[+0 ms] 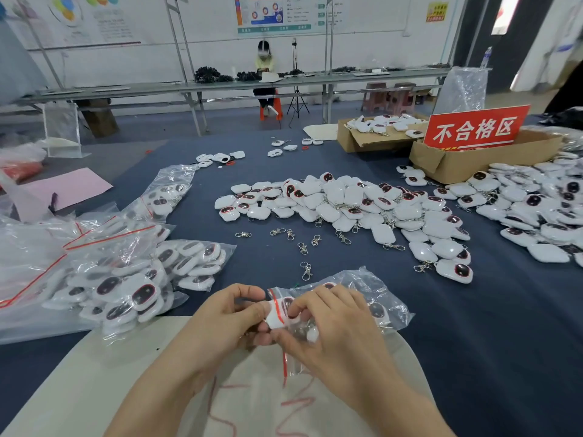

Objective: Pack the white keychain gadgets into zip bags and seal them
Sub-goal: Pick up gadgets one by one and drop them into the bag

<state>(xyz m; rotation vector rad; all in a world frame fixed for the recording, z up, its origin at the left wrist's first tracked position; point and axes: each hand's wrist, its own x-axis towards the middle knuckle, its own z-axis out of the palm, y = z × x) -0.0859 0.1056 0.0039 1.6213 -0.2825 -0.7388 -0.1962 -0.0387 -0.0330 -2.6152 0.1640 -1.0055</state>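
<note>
Clearly the job is well under way but far from finished. Both hands work at the near edge of the dark blue cloth-covered bench (473,326). The left hand (227,316) and the right hand (334,332) each have a narrow grip, fingertips pinching the mouth of a small clear plastic zip bag with a red seal strip (278,305). A white rounded plastic keychain gadget (273,323) sits at the opening, seemingly only partly in, and the strip does not look pressed closed yet. To the left lie large clear bags stuffed with packed gadgets (132,279), so a good share is done. Left to do: a broad heap of loose white gadgets (347,203) in the middle of the bench and a second heap (536,212) to the right, plus a few loose silver metal clasps (304,247) between heap and hands
</note>
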